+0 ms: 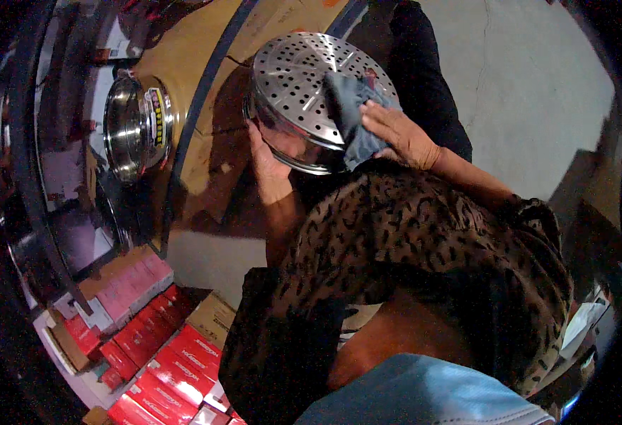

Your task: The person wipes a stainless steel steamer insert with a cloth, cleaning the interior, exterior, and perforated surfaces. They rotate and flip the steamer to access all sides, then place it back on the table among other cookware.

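A round, shiny metal steamer pot with a perforated top is tilted in front of me, close to my body. My left hand grips its lower left side, the fingers partly hidden beneath it. Against the right part of the holed surface lies a grey-blue cloth. My right hand presses that cloth onto the metal near the rim, fingers bent over the fabric.
On the left, a shiny metal pot or bowl with a colourful label stands by a dark shelf post. Red boxes and pink boxes are stacked at the lower left. Brown cardboard lies behind the steamer; grey floor extends to the right.
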The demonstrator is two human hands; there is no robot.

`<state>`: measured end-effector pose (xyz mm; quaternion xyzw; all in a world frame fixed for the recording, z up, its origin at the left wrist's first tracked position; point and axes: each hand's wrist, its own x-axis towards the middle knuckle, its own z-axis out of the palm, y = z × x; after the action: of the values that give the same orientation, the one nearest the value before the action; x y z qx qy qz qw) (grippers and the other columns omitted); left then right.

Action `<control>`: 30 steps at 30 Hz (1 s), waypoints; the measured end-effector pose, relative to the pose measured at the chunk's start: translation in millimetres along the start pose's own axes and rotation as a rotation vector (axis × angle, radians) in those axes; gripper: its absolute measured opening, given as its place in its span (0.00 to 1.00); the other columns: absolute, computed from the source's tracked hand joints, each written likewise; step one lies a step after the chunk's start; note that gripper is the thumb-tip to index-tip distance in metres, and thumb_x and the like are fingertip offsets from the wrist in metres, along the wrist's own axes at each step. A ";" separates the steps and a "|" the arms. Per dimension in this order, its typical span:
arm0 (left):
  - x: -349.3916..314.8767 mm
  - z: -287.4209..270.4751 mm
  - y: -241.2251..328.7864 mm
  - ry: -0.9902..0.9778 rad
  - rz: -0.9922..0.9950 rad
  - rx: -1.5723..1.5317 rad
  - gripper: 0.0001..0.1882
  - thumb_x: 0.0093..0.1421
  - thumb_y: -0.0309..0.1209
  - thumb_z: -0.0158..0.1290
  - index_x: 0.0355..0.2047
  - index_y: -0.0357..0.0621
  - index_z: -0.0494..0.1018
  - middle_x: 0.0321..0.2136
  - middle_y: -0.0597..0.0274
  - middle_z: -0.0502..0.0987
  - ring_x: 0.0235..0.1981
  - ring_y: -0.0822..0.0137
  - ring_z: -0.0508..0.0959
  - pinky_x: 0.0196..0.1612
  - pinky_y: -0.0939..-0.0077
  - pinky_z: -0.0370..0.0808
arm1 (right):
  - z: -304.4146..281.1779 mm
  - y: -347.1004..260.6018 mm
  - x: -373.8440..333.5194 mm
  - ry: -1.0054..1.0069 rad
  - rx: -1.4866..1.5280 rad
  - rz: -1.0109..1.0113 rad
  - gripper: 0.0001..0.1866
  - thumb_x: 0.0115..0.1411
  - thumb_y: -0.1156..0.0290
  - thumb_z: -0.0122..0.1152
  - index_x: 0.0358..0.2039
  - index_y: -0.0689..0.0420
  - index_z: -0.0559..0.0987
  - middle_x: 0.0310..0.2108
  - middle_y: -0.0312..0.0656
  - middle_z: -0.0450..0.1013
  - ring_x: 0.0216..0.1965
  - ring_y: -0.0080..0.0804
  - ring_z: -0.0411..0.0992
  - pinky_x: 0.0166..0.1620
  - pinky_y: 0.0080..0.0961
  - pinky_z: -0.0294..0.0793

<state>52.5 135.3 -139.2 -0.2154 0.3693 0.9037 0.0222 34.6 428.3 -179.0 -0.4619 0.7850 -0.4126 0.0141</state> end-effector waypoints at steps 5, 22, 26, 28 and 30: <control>8.1 -7.4 4.8 0.005 -0.046 0.057 0.31 0.62 0.57 0.36 0.60 0.55 0.58 0.58 0.61 0.62 0.57 0.54 0.64 0.56 0.49 0.64 | 16.2 27.7 -11.0 0.075 0.076 0.091 0.30 0.61 0.49 0.45 0.54 0.60 0.63 0.62 0.56 0.52 0.64 0.53 0.48 0.63 0.45 0.46; 1.0 6.2 7.4 -0.083 -0.065 0.029 0.31 0.64 0.54 0.35 0.61 0.51 0.55 0.60 0.58 0.59 0.59 0.54 0.61 0.60 0.51 0.59 | 48.0 145.8 170.0 0.042 -0.022 0.286 0.23 0.67 0.57 0.30 0.56 0.52 0.65 0.60 0.48 0.56 0.63 0.43 0.51 0.64 0.46 0.47; -3.2 0.0 2.2 -0.043 -0.028 0.035 0.32 0.63 0.56 0.37 0.61 0.54 0.55 0.61 0.61 0.58 0.60 0.55 0.60 0.60 0.51 0.59 | 50.1 165.1 90.0 0.157 0.215 0.387 0.24 0.67 0.57 0.31 0.56 0.56 0.65 0.61 0.50 0.55 0.63 0.48 0.52 0.64 0.40 0.50; -8.0 0.8 2.9 -0.016 0.001 0.035 0.33 0.61 0.57 0.39 0.61 0.55 0.55 0.61 0.62 0.58 0.60 0.55 0.60 0.60 0.51 0.59 | 44.2 135.9 42.5 0.112 0.249 0.512 0.23 0.66 0.59 0.34 0.55 0.59 0.65 0.61 0.52 0.55 0.62 0.51 0.51 0.64 0.39 0.51; -6.6 -12.4 -1.0 0.014 -0.023 -0.005 0.34 0.60 0.59 0.41 0.61 0.56 0.56 0.61 0.63 0.59 0.60 0.56 0.60 0.60 0.51 0.59 | 61.5 124.1 -9.6 0.095 0.205 0.598 0.21 0.65 0.61 0.39 0.54 0.60 0.65 0.60 0.53 0.54 0.62 0.53 0.50 0.64 0.41 0.49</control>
<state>63.2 128.4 -145.1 -0.2260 0.3647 0.9028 0.0295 -23.7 425.3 -305.0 -0.1870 0.8401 -0.4881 0.1448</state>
